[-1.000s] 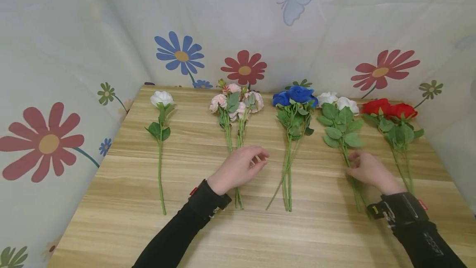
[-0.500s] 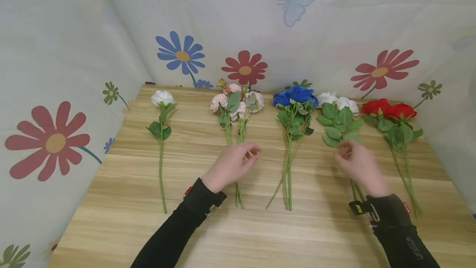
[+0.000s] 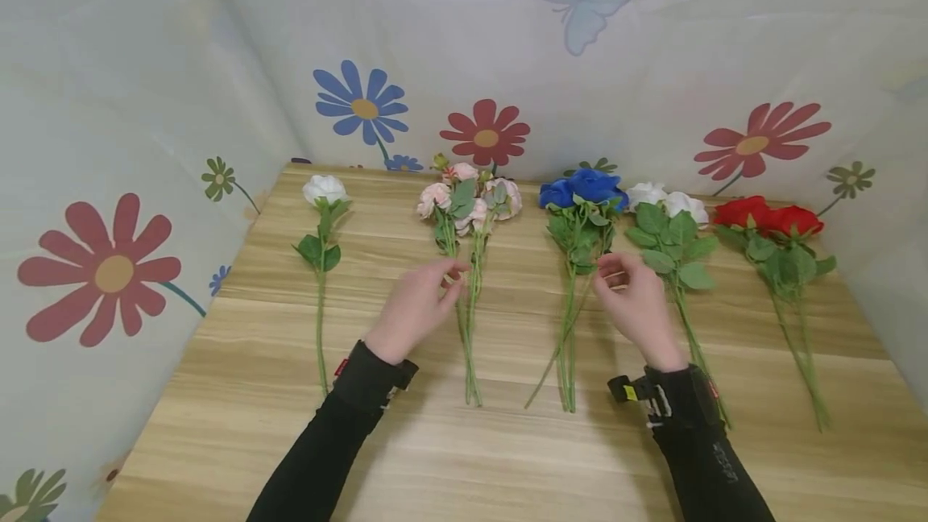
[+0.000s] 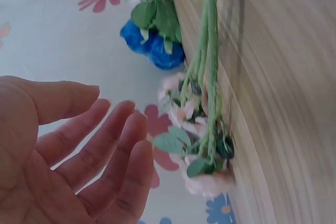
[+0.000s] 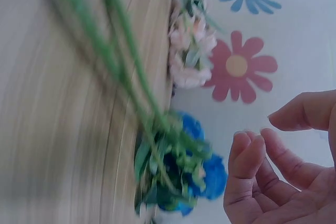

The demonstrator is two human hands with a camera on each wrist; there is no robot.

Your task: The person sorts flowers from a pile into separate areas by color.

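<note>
My left hand (image 3: 416,304) hovers just left of the stems of the pink flowers (image 3: 471,204), its fingers loosely bent around nothing. In the left wrist view the palm and relaxed fingers (image 4: 94,161) stand apart from those stems. My right hand (image 3: 638,300) hangs over the table beside the stems of the blue roses (image 3: 590,186), holding nothing. The right wrist view has its thumb and fingertips slightly apart, with the blue roses (image 5: 212,174) close by. White roses (image 3: 685,206) and red roses (image 3: 790,221) lie to the right. A single white rose (image 3: 324,188) lies at the far left.
All the flowers lie on a wood-grain table (image 3: 464,466), blooms toward its back edge and stems toward me. A pale curtain (image 3: 435,22) printed with flowers and a butterfly hangs behind the table and along its sides.
My right hand has come off the white roses' stems and moved left to the blue roses. My left hand has shifted left and slightly away from me. The flowers stay put.
</note>
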